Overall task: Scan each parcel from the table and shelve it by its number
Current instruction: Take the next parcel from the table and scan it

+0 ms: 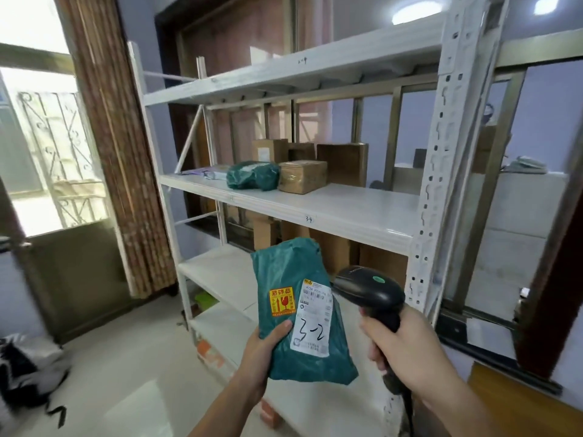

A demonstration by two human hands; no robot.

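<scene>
Far left: window, curtain (pixel 104 127), dark bag (pixel 28 370) on the floor. None of it matters for the job.

Left hand (pixel 262 354) grips the green parcel (pixel 299 313) by its lower left edge, thumb curled over the front, other fingers hidden behind. Parcel is in the air in front of the rack (pixel 441 171), below the middle shelf (pixel 303 200), touching no shelf. Long axis runs near upright, top leaning a bit left. Printed face points at the camera. White label (pixel 314 316) w/ handwritten "3-2" sits on the right half, fragile sticker (pixel 281 302) to its left.

Right hand (pixel 400 345) is clenched round the scanner (pixel 369 291) grip. Scanner head aims left at the label's barcode end, just beside it, maybe touching, can't tell.

Progress, as I read it: partway. Middle shelf, marked "3-4" on its edge, already carries another green bag (pixel 252 175) and several boxes (pixel 303 176); more boxes show on the tier under it. This parcel is at the scan step, or just past it, not yet shelved. Left to do: find the "3-2" spot, which isn't visible here, set it down, go back for more. Table is out of view, so no count of what's left.
</scene>
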